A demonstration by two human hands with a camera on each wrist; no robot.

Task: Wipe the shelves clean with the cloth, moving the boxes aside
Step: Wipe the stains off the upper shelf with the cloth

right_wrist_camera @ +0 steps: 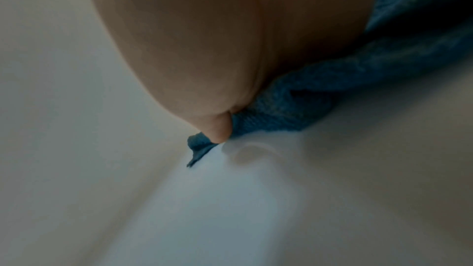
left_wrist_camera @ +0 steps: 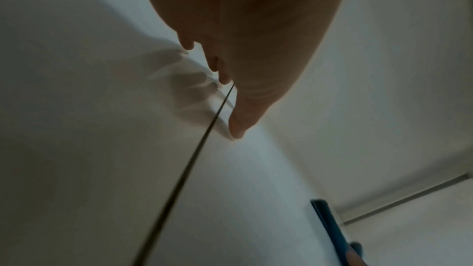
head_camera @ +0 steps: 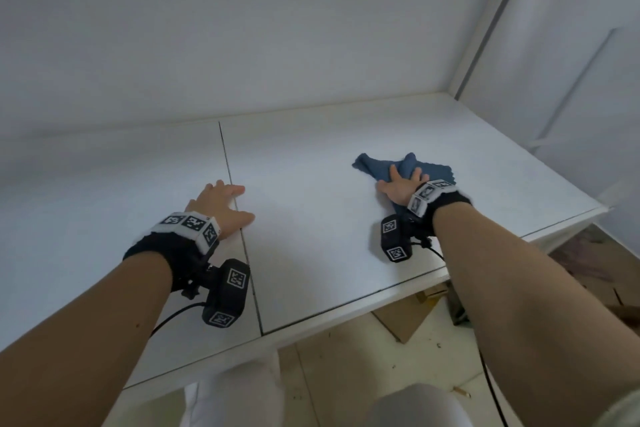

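Blue cloth point(head_camera: 429, 168) bunched under right hand's fingers point(head_camera: 394, 174).

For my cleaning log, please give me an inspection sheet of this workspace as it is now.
Surface: white shelf top, dark seam between two panels.
Job's things: blue cloth bunched on the shelf; boxes on it: nothing seen.
Clutter: cardboard on the floor below.
Grips: left hand flat across the seam; right hand presses and pinches the cloth.
Cables: black wire from the left wrist camera.
Surroundings: white wall.
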